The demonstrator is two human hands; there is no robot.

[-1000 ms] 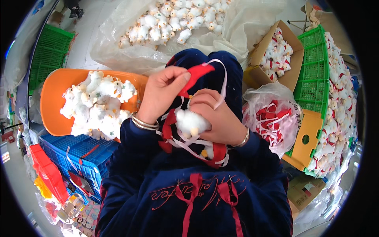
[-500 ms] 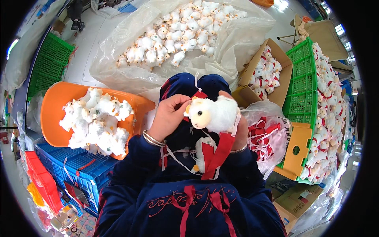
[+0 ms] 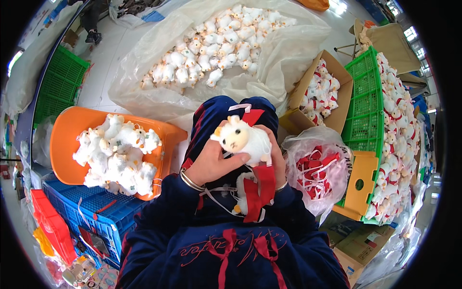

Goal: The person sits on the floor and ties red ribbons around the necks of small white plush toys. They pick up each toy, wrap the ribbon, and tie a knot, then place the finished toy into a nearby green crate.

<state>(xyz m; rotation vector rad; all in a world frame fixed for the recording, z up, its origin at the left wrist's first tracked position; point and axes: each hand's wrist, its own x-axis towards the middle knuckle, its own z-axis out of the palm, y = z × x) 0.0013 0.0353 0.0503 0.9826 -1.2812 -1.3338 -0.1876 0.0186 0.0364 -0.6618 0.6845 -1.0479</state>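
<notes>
A small white plush animal with a beige snout and dark eyes is held above my lap, its face turned left. My left hand is closed around its lower left side, thumb across the front. My right hand grips its right side, the fingers partly hidden behind it. A red cloth strip with white ties hangs below the toy by my right palm. More red cloth with a white tie shows behind the toy's head. Another white plush toy lies on my lap, partly covered by red cloth.
An orange plastic chair piled with plush toys stands left, beside a blue crate. Ahead, a large clear plastic sheet holds many toys. At right are a cardboard box, a bag of red strips and a green crate.
The plush toy has turned more toward me and shifted slightly left. My left hand has gone from pinching near its head to gripping its lower side. The red cloth behind shows more.
</notes>
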